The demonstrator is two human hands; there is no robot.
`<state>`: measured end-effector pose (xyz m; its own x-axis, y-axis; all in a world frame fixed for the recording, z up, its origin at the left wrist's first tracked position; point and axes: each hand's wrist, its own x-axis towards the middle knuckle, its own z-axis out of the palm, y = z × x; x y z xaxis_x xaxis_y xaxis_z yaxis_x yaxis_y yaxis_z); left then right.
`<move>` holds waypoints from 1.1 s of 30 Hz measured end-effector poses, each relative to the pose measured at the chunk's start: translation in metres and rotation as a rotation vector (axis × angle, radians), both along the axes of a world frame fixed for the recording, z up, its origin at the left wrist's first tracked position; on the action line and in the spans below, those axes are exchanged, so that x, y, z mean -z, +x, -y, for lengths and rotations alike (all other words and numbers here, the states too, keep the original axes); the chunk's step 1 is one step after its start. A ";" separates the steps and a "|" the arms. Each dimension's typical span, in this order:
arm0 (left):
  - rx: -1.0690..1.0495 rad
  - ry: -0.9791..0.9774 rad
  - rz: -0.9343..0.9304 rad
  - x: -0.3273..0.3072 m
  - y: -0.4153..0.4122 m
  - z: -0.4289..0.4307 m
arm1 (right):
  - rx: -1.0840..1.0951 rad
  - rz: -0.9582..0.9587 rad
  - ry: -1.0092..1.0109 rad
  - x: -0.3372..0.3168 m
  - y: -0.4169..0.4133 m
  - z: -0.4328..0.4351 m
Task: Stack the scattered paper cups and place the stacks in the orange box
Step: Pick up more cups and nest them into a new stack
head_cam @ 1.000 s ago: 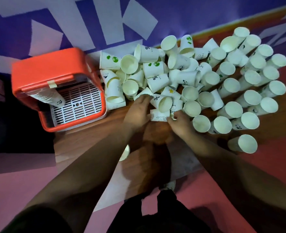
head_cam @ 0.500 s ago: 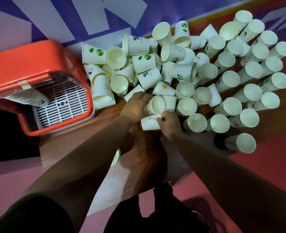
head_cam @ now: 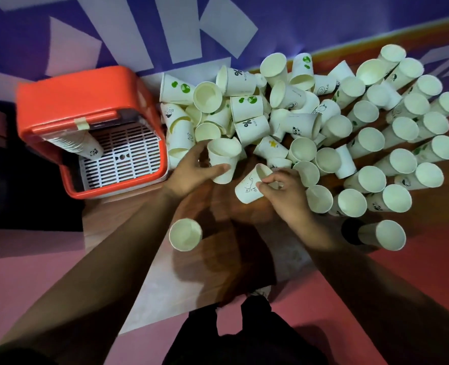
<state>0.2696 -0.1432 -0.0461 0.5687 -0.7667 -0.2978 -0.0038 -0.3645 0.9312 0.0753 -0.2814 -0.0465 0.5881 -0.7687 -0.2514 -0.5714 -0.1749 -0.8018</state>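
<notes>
Head view: half a second ago both your hands were down in the pile (head_cam: 297, 122). Now your left hand (head_cam: 191, 172) grips an upright cup (head_cam: 222, 159), mouth up, and your right hand (head_cam: 284, 191) pinches a tilted cup (head_cam: 248, 189) near its mouth. The tilted cup's long axis slants, with its base toward your left hand. Nesting looks next. The orange box (head_cam: 86, 96) sits left of your left hand.

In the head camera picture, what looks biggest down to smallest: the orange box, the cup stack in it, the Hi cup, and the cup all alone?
1. orange box
2. cup stack inside it
3. Hi cup and lone cup: they look alike, and nearness to the camera makes it unsure, so no ranking.
</notes>
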 end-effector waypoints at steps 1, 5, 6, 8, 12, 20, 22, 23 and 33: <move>-0.035 -0.009 -0.004 -0.007 0.001 -0.012 | -0.001 -0.005 0.028 -0.005 0.001 -0.001; -0.152 -0.102 -0.066 -0.034 -0.009 -0.064 | -0.007 0.027 0.109 -0.019 0.006 -0.011; -0.168 -0.120 -0.083 -0.037 -0.013 -0.078 | -0.003 0.035 0.146 -0.023 0.007 -0.016; -0.163 -0.098 -0.072 -0.040 -0.020 -0.107 | -0.013 0.060 0.198 -0.028 0.011 -0.027; -0.116 -0.045 -0.026 -0.034 -0.038 -0.150 | -0.064 0.133 0.297 -0.033 0.017 -0.049; 0.007 0.075 0.186 -0.001 -0.067 -0.179 | -0.089 0.118 0.255 -0.037 0.010 -0.071; 0.029 0.150 0.293 0.015 -0.069 -0.182 | -0.100 0.119 0.238 -0.041 0.010 -0.077; 0.029 0.185 0.323 0.020 -0.072 -0.181 | -0.113 0.124 0.236 -0.043 0.010 -0.081; 0.101 0.306 0.209 0.032 -0.071 -0.197 | -0.345 0.073 0.177 -0.046 0.006 -0.133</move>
